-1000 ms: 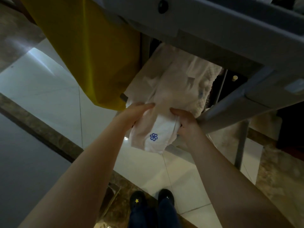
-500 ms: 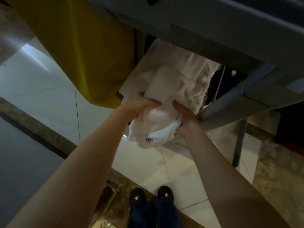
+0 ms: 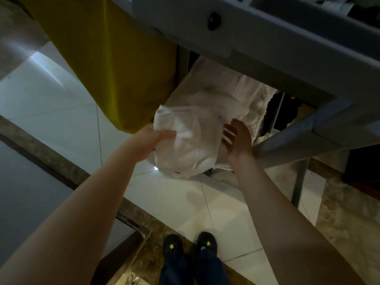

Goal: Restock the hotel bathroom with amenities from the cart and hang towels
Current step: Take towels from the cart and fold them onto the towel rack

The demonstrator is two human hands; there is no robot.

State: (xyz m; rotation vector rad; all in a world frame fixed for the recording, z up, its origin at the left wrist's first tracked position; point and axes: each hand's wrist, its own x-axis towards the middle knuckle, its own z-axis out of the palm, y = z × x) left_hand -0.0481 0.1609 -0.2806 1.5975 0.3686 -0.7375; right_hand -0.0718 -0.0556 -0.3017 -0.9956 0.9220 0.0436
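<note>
The white bundle [image 3: 185,145] is soft, crumpled matt cloth; the folded towel [image 3: 260,105] behind it has a raised waffle weave. The cart frame [image 3: 277,33] is smooth matt grey, plastic or painted metal, and the yellow bag [image 3: 115,58] at its left end is plain matt fabric. The pale floor tiles [image 3: 51,103] are glossy, edged by mottled brown stone [image 3: 349,219].

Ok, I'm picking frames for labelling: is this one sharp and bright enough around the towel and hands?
Head view: dim and soft; the towel lacks texture, the right hand smears with motion blur, the left hand is crisper; glare on the floor tiles; deep shadow under the cart frame.
</note>
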